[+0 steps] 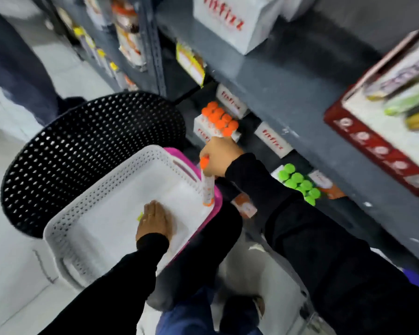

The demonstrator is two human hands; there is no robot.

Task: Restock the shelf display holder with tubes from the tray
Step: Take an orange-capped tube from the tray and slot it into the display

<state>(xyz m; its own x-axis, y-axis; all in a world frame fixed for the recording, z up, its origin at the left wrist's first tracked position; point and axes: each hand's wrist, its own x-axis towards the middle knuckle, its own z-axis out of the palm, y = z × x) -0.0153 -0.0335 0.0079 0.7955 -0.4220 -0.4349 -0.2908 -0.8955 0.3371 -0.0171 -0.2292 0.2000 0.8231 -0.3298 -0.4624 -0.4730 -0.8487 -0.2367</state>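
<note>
Over the white tray's far rim the right hand grips an orange-capped tube just below the display holder of orange tubes — the left hand lies flat, fingers extended, inside the tray.

Red "fitfizz" lettering on white shelf boxes, blurred.

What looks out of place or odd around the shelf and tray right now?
Nothing looks spilled or broken. One small orange-and-white box lies tilted below the shelf edge, apart from the upright holders of orange-capped tubes and green-capped tubes. The frame is blurred, so I cannot tell whether it has fallen.
</note>
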